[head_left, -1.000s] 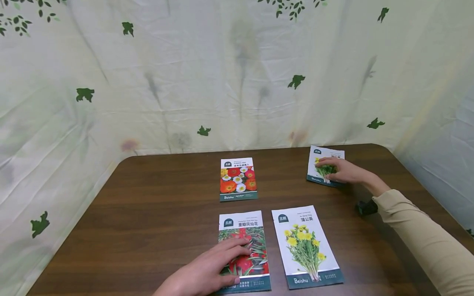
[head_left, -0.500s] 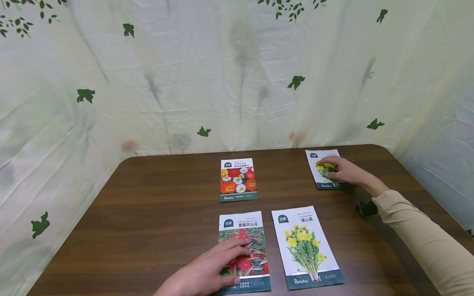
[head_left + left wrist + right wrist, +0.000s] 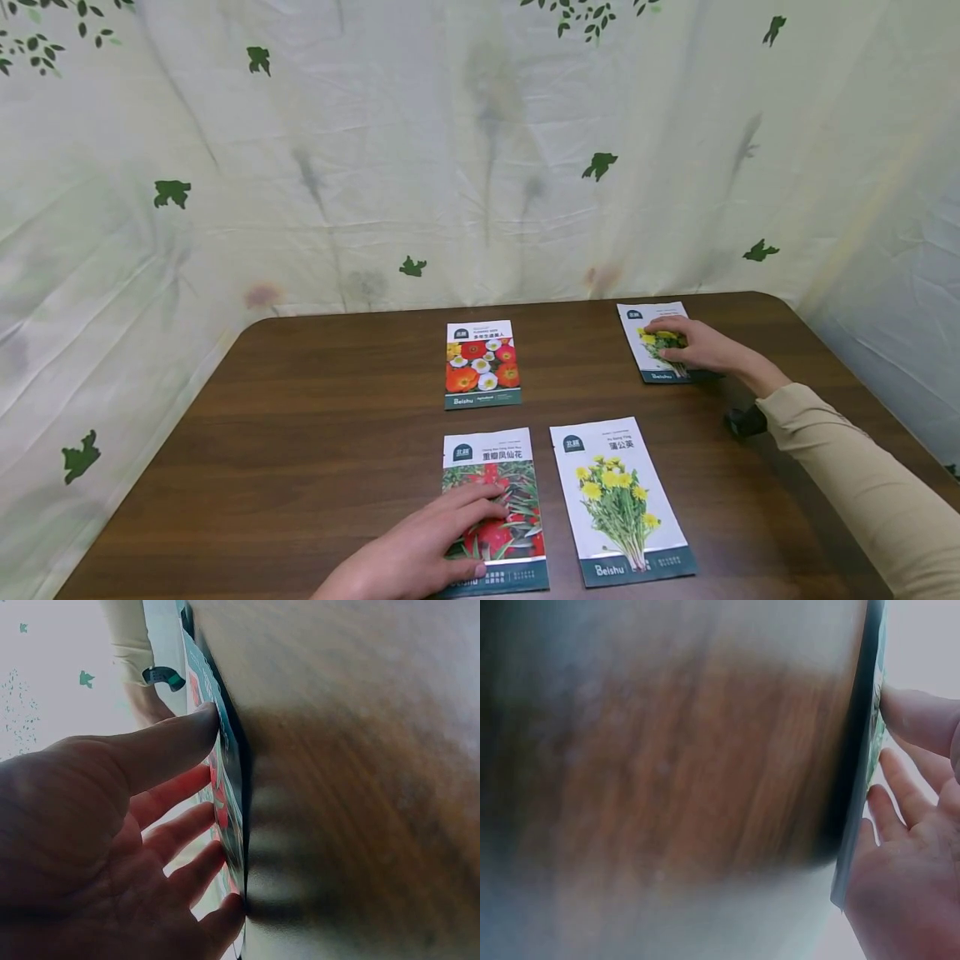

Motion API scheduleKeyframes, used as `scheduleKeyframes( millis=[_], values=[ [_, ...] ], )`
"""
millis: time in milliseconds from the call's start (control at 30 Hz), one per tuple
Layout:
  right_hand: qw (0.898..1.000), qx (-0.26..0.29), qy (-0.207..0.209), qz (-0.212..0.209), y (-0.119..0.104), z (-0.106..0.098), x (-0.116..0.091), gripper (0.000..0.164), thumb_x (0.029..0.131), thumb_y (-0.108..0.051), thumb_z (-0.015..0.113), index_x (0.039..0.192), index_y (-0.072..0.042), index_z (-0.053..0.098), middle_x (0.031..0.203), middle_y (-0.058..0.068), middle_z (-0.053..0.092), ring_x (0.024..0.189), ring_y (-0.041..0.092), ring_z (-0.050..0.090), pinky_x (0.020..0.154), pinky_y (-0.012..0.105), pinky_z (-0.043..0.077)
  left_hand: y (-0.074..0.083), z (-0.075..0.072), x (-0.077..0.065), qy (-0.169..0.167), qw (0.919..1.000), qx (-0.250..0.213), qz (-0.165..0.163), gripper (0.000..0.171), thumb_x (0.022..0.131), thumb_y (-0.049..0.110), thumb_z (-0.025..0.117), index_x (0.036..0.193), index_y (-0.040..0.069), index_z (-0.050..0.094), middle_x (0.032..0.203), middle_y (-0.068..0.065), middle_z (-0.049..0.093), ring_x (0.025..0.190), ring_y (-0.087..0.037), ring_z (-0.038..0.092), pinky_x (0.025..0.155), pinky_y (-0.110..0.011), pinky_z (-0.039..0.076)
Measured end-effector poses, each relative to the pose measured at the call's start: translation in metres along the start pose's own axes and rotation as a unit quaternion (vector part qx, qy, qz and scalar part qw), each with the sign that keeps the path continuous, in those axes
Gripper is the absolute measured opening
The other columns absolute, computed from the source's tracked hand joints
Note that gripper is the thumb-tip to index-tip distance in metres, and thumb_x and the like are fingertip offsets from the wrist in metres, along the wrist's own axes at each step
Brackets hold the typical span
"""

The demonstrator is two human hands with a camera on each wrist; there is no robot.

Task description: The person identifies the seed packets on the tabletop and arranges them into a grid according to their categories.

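Observation:
My left hand point(image 3: 423, 542) rests its fingertips and thumb on a seed packet with red flowers point(image 3: 495, 575) at the front of the table. In the left wrist view, its spread fingers point(image 3: 191, 825) touch the packet's face. At the back right, my right hand point(image 3: 705, 348) lies on a smaller yellow-flower seed packet point(image 3: 637, 319), covering part of its right side. The right wrist view shows the thumb and fingers point(image 3: 904, 787) against that packet, which lies flat. Neither hand curls around its packet.
A larger yellow-flower seed packet point(image 3: 626, 508) lies slightly tilted beside the red-flower one. Behind them is a packet with orange, red and white flowers point(image 3: 482, 367). A pale curtain with green leaf shapes point(image 3: 487, 167) hangs beyond the brown table point(image 3: 300, 417).
The back-right packet under my right hand has turned and slid slightly left and toward me, then stayed nearly still over the last half second. My left hand has not moved.

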State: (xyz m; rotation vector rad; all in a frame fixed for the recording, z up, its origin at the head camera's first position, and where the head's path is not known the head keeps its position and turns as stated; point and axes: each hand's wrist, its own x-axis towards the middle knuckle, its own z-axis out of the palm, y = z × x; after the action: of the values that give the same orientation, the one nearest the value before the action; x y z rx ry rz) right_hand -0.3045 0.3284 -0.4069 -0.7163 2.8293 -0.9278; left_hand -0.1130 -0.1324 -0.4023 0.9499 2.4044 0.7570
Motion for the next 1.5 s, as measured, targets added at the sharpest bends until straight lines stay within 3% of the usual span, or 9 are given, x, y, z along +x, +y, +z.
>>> scheduleKeyframes(
  millis=[600,967,1167,1500],
  values=[
    [1.000,0.002,-0.007,-0.006,0.000,0.001,0.002,0.043,0.095,-0.004,0.061,0.135,0.007,0.052,0.143,0.033,0.038,0.133,0.051,0.030,0.104,0.067,0.026,0.001,-0.001,0.000,-0.005,0.9998,-0.012,-0.012,0.051,0.091,0.039,0.069,0.138,0.034,0.051,0.152,0.013,0.035,0.135,-0.019,0.034,0.104,-0.043,0.042],
    [1.000,0.000,-0.013,0.003,-0.002,0.002,0.004,0.044,0.095,-0.006,0.062,0.136,0.006,0.051,0.144,0.032,0.038,0.133,0.051,0.030,0.104,0.067,0.026,-0.001,0.000,-0.001,0.002,1.0000,0.001,0.007,0.049,0.092,0.037,0.068,0.138,0.033,0.051,0.153,0.012,0.034,0.137,-0.019,0.033,0.105,-0.044,0.040],
    [1.000,-0.002,-0.017,0.011,-0.006,0.003,0.007,0.044,0.096,-0.007,0.061,0.137,0.004,0.051,0.144,0.032,0.037,0.133,0.051,0.029,0.105,0.068,0.024,0.000,-0.001,-0.001,-0.003,1.0000,-0.004,-0.003,0.050,0.092,0.038,0.069,0.138,0.034,0.051,0.153,0.013,0.034,0.136,-0.018,0.033,0.105,-0.045,0.040],
    [1.000,0.002,-0.013,-0.009,-0.010,0.009,0.015,0.042,0.096,-0.007,0.061,0.136,0.005,0.053,0.144,0.032,0.038,0.133,0.050,0.031,0.104,0.067,0.026,0.002,-0.001,-0.001,-0.007,0.9998,-0.015,-0.014,0.051,0.091,0.040,0.069,0.139,0.034,0.051,0.152,0.014,0.035,0.134,-0.018,0.034,0.105,-0.043,0.040]
  ],
)
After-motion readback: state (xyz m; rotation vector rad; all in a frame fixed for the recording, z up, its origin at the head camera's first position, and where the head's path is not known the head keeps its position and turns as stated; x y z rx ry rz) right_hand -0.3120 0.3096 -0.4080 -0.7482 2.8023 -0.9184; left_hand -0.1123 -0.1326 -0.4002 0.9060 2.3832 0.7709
